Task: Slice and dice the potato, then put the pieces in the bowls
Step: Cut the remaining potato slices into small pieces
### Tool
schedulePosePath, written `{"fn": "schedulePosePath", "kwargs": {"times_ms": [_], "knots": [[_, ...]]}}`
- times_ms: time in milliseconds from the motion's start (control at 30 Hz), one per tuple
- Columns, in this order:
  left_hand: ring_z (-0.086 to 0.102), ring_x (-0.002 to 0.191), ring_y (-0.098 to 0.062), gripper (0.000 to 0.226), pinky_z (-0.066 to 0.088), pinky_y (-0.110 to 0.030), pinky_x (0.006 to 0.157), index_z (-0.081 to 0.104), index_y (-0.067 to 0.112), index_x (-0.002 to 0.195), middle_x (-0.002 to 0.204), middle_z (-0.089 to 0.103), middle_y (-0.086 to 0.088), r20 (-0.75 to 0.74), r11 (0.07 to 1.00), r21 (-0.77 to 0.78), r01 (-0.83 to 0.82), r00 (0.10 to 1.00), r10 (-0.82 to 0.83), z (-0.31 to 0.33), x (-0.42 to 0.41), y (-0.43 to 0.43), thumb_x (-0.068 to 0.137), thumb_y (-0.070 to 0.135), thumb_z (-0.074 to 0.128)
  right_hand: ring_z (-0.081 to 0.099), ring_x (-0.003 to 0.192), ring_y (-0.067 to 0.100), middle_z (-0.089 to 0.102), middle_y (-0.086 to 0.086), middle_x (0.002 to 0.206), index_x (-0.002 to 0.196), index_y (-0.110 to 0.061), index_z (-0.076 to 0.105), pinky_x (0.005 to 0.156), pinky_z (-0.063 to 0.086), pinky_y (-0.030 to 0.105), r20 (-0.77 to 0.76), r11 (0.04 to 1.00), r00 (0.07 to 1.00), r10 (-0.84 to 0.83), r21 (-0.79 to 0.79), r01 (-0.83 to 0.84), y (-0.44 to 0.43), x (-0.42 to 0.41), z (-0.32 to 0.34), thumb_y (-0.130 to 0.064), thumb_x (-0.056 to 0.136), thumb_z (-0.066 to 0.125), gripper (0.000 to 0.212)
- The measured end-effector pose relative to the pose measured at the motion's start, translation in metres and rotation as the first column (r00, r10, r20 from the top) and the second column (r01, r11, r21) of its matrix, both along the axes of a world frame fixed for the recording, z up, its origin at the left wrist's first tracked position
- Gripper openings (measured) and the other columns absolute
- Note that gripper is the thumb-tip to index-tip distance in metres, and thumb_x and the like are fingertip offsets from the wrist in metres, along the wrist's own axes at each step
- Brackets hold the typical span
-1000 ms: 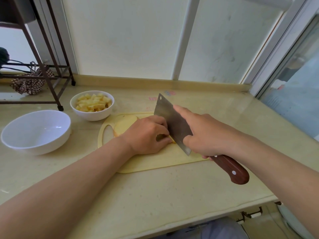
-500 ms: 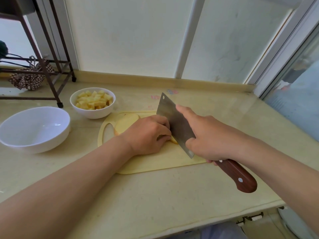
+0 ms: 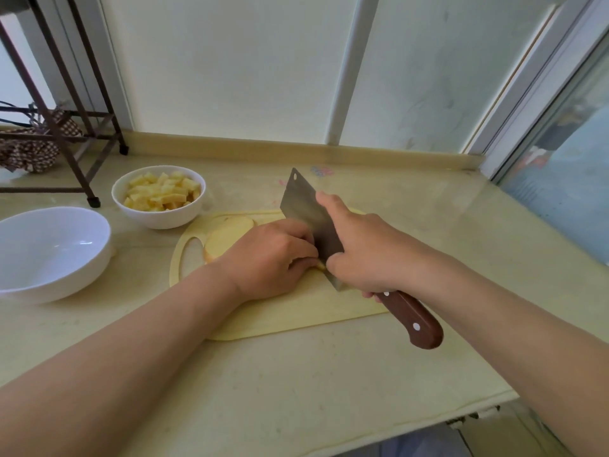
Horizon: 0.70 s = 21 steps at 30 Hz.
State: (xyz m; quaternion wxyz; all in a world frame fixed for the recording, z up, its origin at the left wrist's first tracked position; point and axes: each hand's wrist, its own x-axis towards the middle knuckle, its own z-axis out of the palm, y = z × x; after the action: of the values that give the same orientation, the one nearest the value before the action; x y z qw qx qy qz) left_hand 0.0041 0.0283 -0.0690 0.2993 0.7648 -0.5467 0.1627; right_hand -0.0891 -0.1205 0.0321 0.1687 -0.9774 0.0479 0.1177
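Potato (image 3: pixel 227 237) lies on the cutting board (image 3: pixel 296 313), which sits near the middle of the bench (image 3: pixel 296 390), closer to its back edge than to its front. The part that shows is a pale yellow, peeled piece with a broad flat cut face turned up and a slightly darker edge at its left end. The rest is hidden under the left hand (image 3: pixel 270 258), so its full shape cannot be told.

The left hand covers the right end of the piece with fingers curled, knuckles close against the knife (image 3: pixel 306 209). The right hand (image 3: pixel 365 255) is wrapped round the knife where blade meets wooden handle, forefinger laid along the top of the blade. The edge is down at the potato, just beside the left fingertips.

It will likely feel firm and dense, not soft, and the wet cut faces are probably slippery. Resting on a flat side, it should not roll. The safest hold is from above, pressing down with fingertips tucked back from the blade. Cut pieces will be light and loose, best scooped.

A small bowl (image 3: pixel 158 221) just beyond the board's back left corner holds yellow cubes (image 3: pixel 161 192). A larger white bowl (image 3: pixel 49 258), nothing seen in it, stands toward the bench's left edge
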Motion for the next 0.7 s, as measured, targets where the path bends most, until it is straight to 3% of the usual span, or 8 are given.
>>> {"fn": "schedulePosePath", "kwargs": {"times_ms": [267, 433, 600, 700], "knots": [[0.064, 0.073, -0.019, 0.028, 0.054, -0.034, 0.062, 0.080, 0.014, 0.084, 0.086, 0.068, 0.001, -0.020, 1.000, -0.015, 0.006, 1.000, -0.006, 0.003, -0.003, 0.000, 0.090, 0.028, 0.057, 0.066, 0.047, 0.018, 0.061, 0.007, 0.089, 0.159, -0.048, -0.001, 0.043, 0.055, 0.029, -0.022, 1.000, 1.000, 0.000, -0.022, -0.001, -0.003, -0.011, 0.003, -0.003, 0.091, 0.050, 0.096], [0.064, 0.072, -0.019, 0.026, 0.054, -0.032, 0.062, 0.080, 0.013, 0.084, 0.086, 0.068, 0.001, -0.011, 1.000, -0.009, 0.001, 1.000, -0.002, 0.004, -0.004, 0.000, 0.089, 0.026, 0.058, 0.066, 0.049, 0.023, 0.062, 0.008, 0.088, 0.160, -0.048, 0.005, 0.047, 0.060, 0.035, 0.013, 0.999, 1.000, -0.027, 0.045, 0.026, -0.001, 0.003, 0.002, -0.004, 0.091, 0.050, 0.093], [0.062, 0.073, -0.017, 0.027, 0.053, -0.031, 0.061, 0.079, 0.016, 0.083, 0.085, 0.068, 0.003, -0.008, 1.000, -0.009, -0.028, 1.000, 0.028, 0.003, -0.005, 0.000, 0.089, 0.029, 0.057, 0.064, 0.045, 0.015, 0.062, 0.002, 0.090, 0.157, -0.056, 0.011, 0.045, 0.054, 0.028, 0.058, 0.975, 0.992, -0.115, 0.198, 0.101, -0.015, -0.003, -0.003, -0.006, 0.088, 0.049, 0.093], [0.061, 0.076, -0.017, 0.022, 0.053, -0.032, 0.061, 0.078, 0.017, 0.083, 0.087, 0.067, 0.004, -0.006, 0.999, 0.004, -0.045, 0.999, 0.045, 0.001, -0.004, 0.000, 0.086, 0.027, 0.058, 0.057, 0.041, 0.016, 0.071, 0.009, 0.074, 0.157, -0.055, 0.018, 0.043, 0.050, 0.028, 0.068, 0.925, 0.976, -0.206, 0.340, 0.171, -0.031, -0.005, -0.006, -0.006, 0.088, 0.049, 0.090]]}}
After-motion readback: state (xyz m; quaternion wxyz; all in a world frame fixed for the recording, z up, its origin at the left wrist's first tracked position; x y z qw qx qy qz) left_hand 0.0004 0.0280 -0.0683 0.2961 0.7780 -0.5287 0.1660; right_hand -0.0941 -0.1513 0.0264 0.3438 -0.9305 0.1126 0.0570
